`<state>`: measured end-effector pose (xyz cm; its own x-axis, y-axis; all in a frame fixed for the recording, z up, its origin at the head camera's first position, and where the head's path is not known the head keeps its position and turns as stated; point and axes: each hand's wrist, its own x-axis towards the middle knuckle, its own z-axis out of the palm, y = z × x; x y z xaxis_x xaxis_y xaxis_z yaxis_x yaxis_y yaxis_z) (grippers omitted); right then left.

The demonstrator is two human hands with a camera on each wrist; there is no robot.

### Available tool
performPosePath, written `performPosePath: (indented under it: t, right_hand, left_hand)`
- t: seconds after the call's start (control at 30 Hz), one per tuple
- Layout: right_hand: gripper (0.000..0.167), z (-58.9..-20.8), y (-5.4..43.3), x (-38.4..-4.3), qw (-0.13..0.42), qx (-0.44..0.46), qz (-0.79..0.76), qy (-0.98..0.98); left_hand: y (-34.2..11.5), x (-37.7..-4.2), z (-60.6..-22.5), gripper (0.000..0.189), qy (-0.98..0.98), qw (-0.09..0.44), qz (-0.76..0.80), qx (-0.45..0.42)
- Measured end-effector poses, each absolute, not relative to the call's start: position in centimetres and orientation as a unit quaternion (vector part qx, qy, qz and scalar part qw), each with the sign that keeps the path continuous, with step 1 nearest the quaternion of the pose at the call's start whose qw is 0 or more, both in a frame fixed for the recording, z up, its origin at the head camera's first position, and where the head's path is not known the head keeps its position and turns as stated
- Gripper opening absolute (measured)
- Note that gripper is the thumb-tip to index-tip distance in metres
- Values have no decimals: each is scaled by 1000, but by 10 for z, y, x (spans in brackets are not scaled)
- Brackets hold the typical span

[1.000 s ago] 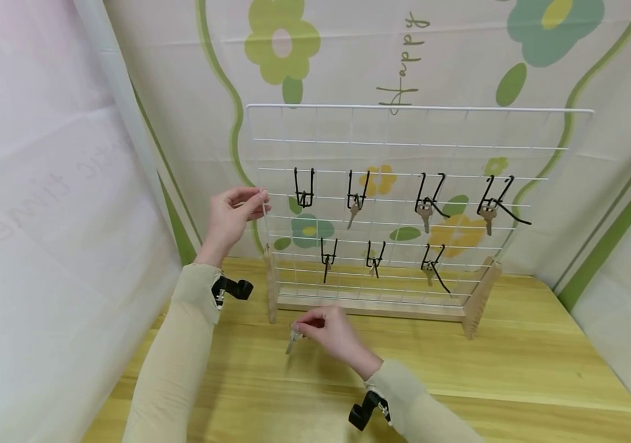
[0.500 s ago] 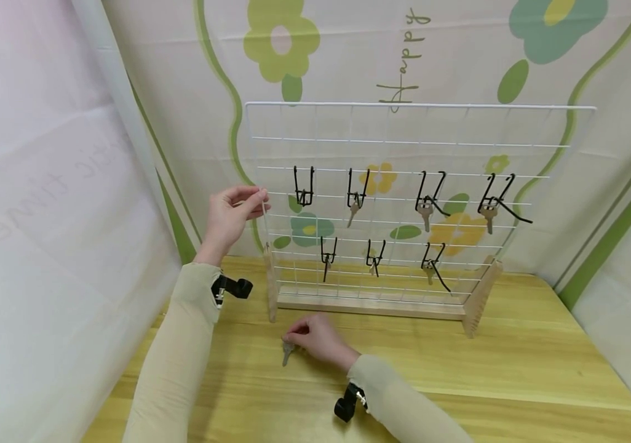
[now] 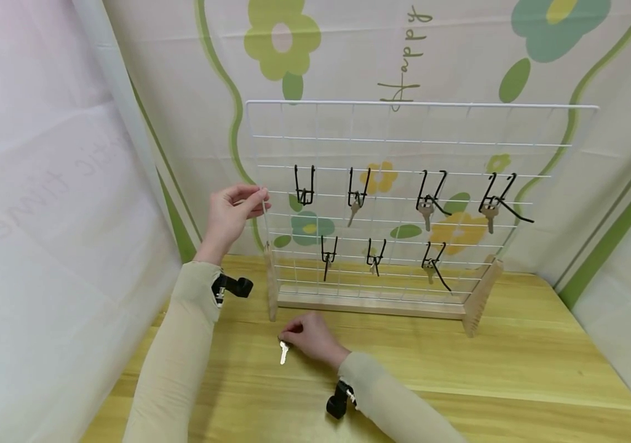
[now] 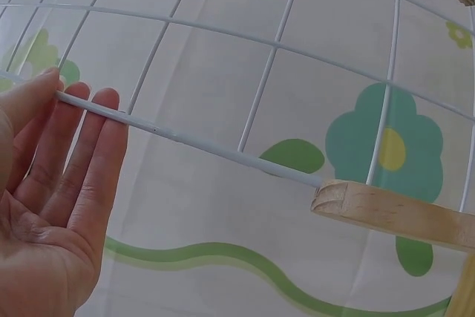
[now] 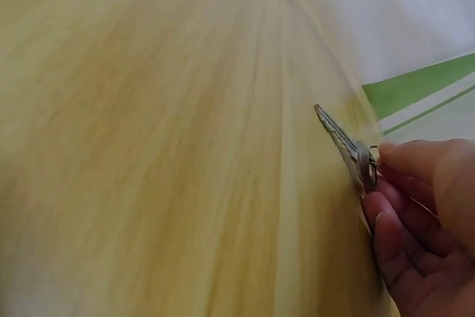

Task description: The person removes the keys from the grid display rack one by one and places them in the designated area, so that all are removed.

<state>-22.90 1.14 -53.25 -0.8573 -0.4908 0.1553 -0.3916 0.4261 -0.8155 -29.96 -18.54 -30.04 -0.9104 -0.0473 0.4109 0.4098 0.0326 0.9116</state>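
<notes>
In the head view my right hand (image 3: 312, 337) pinches a small ring with a silver key (image 3: 283, 352) hanging from it, low over the table in front of a white wire grid rack (image 3: 423, 104). The right wrist view has the key (image 5: 343, 137) pointing away from the fingertips, its metal ring (image 5: 373, 174) between thumb and fingers. My left hand (image 3: 232, 212) pinches the rack's left edge wire. From the left wrist, thumb and fingertips of that hand (image 4: 67, 206) meet on the edge wire (image 4: 237, 156).
Black hooks hang on the grid in two rows, several with keys, such as this upper key (image 3: 426, 215) and a lower hook (image 3: 326, 258). Wooden feet (image 3: 478, 301) and a wooden base bar (image 3: 371, 306) support the rack on the wooden table (image 3: 542, 357). Printed cloth (image 3: 349, 55) stands behind.
My right hand has moved a little left and toward me with the key, whose blade now hangs straighter and shines bright. My left hand keeps its grip on the rack's edge.
</notes>
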Motion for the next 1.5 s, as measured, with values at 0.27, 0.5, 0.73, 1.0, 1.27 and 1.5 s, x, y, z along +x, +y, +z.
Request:
performPosePath:
  t: [0.27,0.5,0.73,1.0,1.27,1.5]
  right_hand:
    - [6,-530,8,-229,47,-253,-459,850]
    - [8,-533,5,-231,40,-246,-451,857]
    - [7,-532,2,-231,31,-245,-457,854]
    - [16,-527,13,-232,58,-238,-508,826]
    - [20,-492,36,-227,40,-235,-553,798]
    - [21,-444,58,-212,15,-222,-590,776]
  left_hand:
    - [-186,-299,-300,27,-700,168,-681,-135]
    - [-186,-299,-301,27,-699,169,-682,-136]
    - [-185,-298,-299,27,-701,169,-679,-135]
    - [-187,-301,-301,28,-705,169,-675,-138]
    - [-187,-299,-302,28,-704,172,-676,-138]
    - [-188,-300,-301,27,-703,167,-677,-138]
